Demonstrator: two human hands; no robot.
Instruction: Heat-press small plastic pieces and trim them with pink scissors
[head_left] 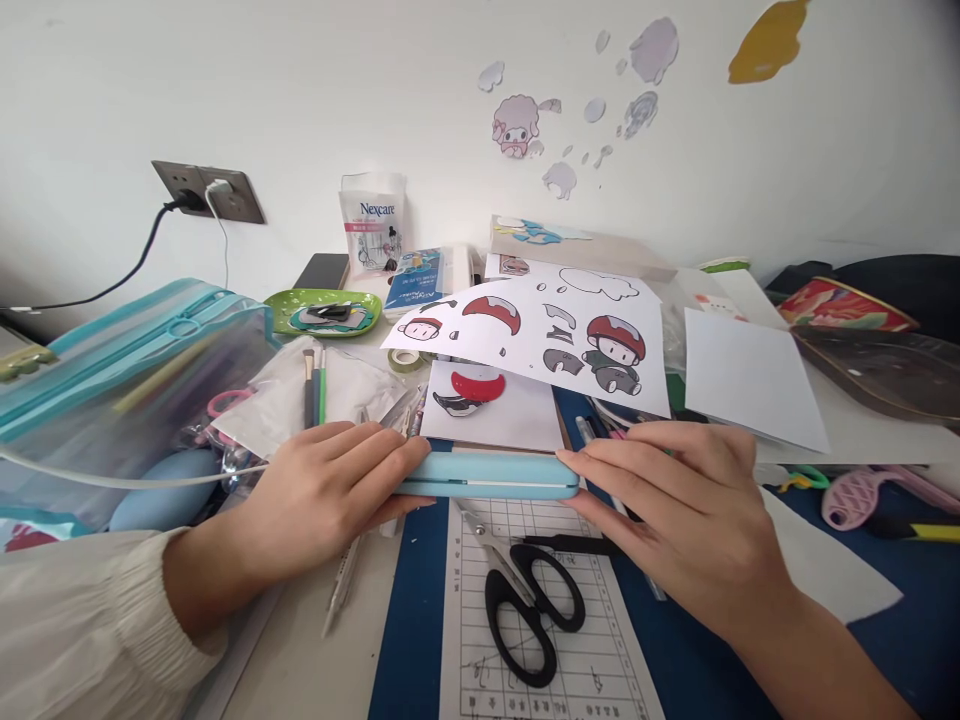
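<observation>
1 slim light-blue object [491, 468], and I've got it by both ends: left hand [322, 490] pinching its left end, right hand [682, 500] pinching the other, so it's held level between them. Black-handled scissors [536, 605] lie closer to me, on a printed form [465, 620]. Just past my hands there's a white sheet [525, 320] of cartoon drawings; see-through pouch [172, 325] left of my left hand.

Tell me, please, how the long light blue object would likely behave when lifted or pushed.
The light blue object is probably stiff: it runs straight between the left hand and the right hand. Its smooth-looking surface might feel slippery. The gap along its front suggests two parts, which may move separately.
</observation>
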